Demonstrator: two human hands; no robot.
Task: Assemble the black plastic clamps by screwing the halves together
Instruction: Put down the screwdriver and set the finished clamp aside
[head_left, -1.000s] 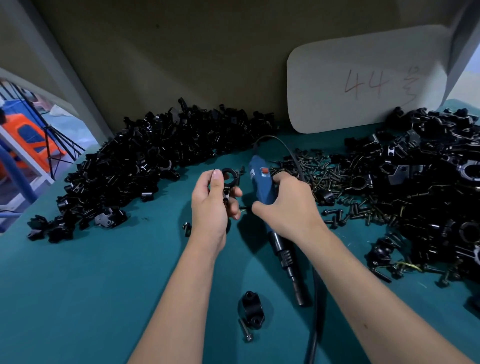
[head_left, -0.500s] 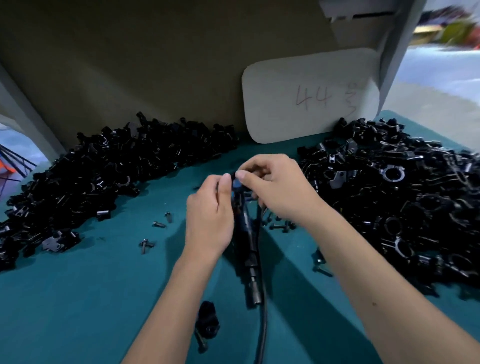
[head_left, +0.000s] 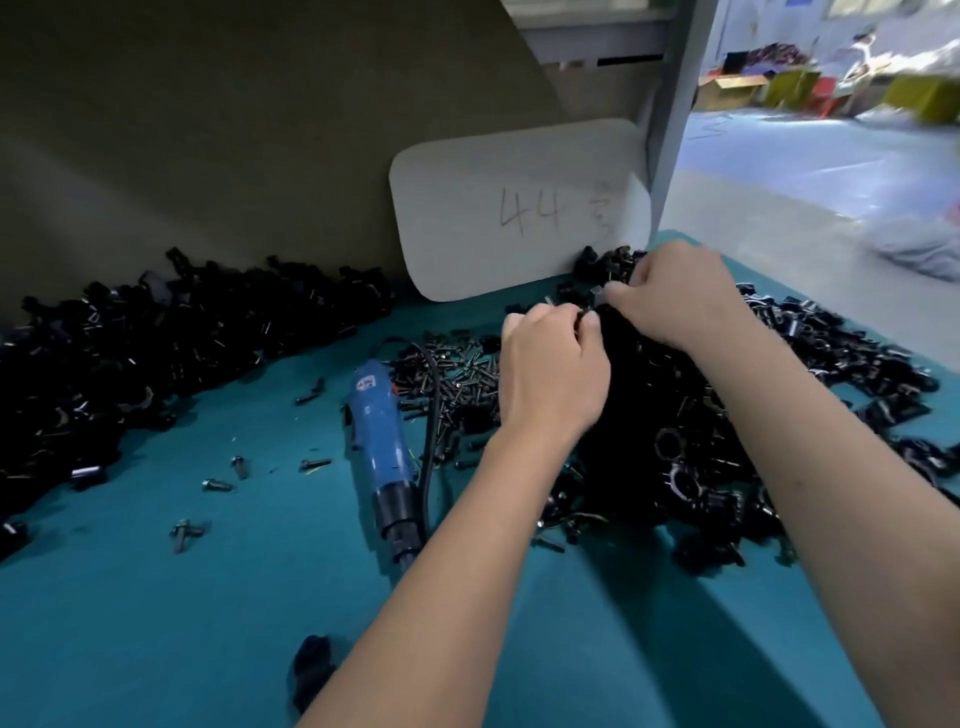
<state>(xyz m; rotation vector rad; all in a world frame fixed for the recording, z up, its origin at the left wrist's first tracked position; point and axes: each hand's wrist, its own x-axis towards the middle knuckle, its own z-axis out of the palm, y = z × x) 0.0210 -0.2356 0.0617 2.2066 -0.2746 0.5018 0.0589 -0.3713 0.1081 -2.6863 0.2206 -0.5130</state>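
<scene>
Both hands, left (head_left: 553, 371) and right (head_left: 685, 293), are seen pinching a small clamp part (head_left: 597, 306) between curled fingertips, above the right pile (head_left: 727, 415).

A rounded white card (head_left: 519, 208) with "44" handwritten on it leans against the drab olive backboard (head_left: 234, 130) at the rear of the teal table top (head_left: 182, 623). A grey metal post (head_left: 675, 119) rises beside it (beyond, a blurred pale factory floor (head_left: 805, 171) with yellow-green crates (head_left: 919, 101)).

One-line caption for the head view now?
Both hands pinch small black parts above the right pile; blue screwdriver lies idle.
</scene>
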